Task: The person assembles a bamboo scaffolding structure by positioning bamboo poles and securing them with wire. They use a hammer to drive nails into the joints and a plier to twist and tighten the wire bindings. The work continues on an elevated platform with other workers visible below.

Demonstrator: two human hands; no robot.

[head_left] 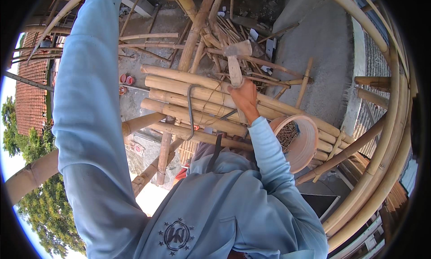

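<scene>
My right hand (244, 98) is closed round the wooden handle of a hammer (237, 49), whose head points up and away over the bamboo platform. Long bamboo poles (179, 87) lie side by side under that hand. My left arm (90, 102) in a light blue sleeve stretches up past the top edge, so the left hand is out of sight. To the right of my right forearm stands a pale orange bucket (310, 147) with many nails (286, 135) in it. A bent grey metal rod (190, 111) lies across the poles.
Thick bamboo poles (395, 124) curve down the right side. An upright bamboo pole (193, 39) rises beyond the platform. Far below, loose bamboo pieces (256, 64) and small red pots (129, 80) are on the ground. A tiled roof (31, 88) and trees stand at the left.
</scene>
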